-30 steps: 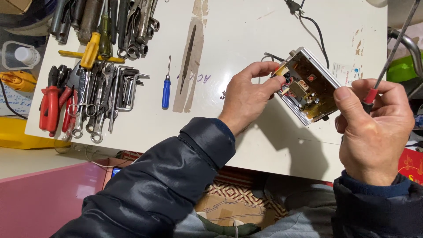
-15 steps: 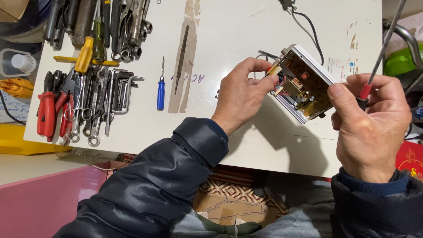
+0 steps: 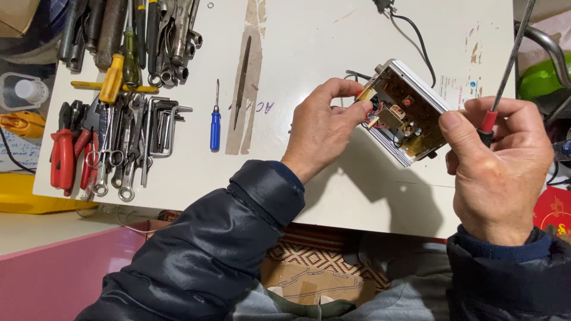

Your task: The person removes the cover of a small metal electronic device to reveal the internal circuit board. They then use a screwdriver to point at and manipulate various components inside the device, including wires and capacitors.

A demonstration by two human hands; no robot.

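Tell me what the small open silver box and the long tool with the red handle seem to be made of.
Small open silver box: looks like sheet metal, matte grey, with thin folded walls; a brown circuit board shows inside. Long tool with the red handle: thin dark shaft, probably steel; the glossy red grip is likely plastic.

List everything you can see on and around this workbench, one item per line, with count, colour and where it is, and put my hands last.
open electronics box: one, silver casing with brown circuit board inside, right of centre, tilted
power cord: one, black, from the top edge down toward the box
small screwdriver: one, blue handle, lying left of centre
file: one, dark, on a brown streak of the table
pliers: a few, red handles, far left
wrenches and hex keys: many, grey metal, left
table: one, white
cardboard: one piece, brown, below the table edge
left hand: fingertips on the box's left end
right hand: holding a red-handled screwdriver
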